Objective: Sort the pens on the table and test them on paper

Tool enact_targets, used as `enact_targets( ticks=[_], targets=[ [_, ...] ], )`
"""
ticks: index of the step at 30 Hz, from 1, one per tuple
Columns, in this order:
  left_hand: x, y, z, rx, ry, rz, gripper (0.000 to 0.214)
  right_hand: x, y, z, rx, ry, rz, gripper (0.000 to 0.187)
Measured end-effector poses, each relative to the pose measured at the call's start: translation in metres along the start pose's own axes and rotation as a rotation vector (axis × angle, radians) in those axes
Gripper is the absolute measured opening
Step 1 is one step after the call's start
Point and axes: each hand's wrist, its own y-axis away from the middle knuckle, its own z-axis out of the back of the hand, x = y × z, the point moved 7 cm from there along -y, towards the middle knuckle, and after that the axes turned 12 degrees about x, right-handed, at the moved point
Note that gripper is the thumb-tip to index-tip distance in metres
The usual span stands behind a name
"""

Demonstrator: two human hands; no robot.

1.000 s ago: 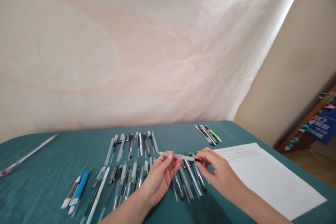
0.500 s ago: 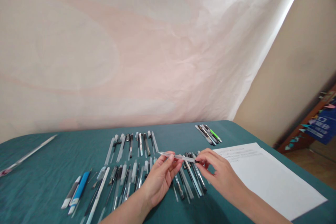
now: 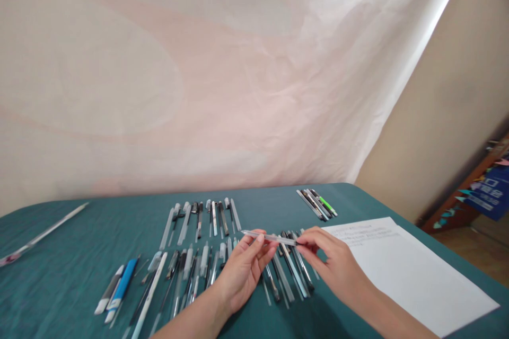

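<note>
A translucent pen (image 3: 274, 239) is held level above the table, its pointed end to the left. My left hand (image 3: 248, 267) is closed around its middle, between thumb and fingers. My right hand (image 3: 328, 251) pinches the pen's dark right end with thumb and fingertips; exactly what lies between those fingertips is partly hidden. Beneath and beside both hands lie loose pen parts: clear barrels, dark refills and caps. A light blue pen (image 3: 294, 270) lies just below the held one.
Another row of pen parts (image 3: 214, 218) lies farther back. A small group of pens (image 3: 317, 204), one green, rests back right. Written-on white paper (image 3: 421, 270) covers the right side. Blue and grey correction-type sticks (image 3: 123, 284) lie left, and a long clear tube (image 3: 50, 230) far left.
Both hands keep almost the same grip and place on the pen. The view has shifted very slightly.
</note>
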Motion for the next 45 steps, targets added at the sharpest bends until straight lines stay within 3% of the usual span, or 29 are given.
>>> enact_targets(
  ticks=[19, 31, 40, 45],
  targets=[
    [0.003, -0.004, 0.001, 0.016, -0.054, 0.008, 0.010, -0.020, 0.001, -0.011, -0.008, -0.056, -0.118, 0.018],
    [0.004, -0.004, 0.002, 0.003, -0.037, 0.009, 0.006, -0.014, 0.002, -0.009, -0.041, -0.038, 0.035, 0.010],
    [0.003, -0.005, 0.000, -0.017, -0.036, 0.003, 0.007, -0.006, 0.005, -0.009, -0.124, 0.130, 0.204, 0.014],
    [0.003, -0.004, 0.001, -0.008, -0.049, 0.009, 0.006, -0.006, 0.007, -0.010, -0.144, 0.151, 0.228, 0.015]
  ],
)
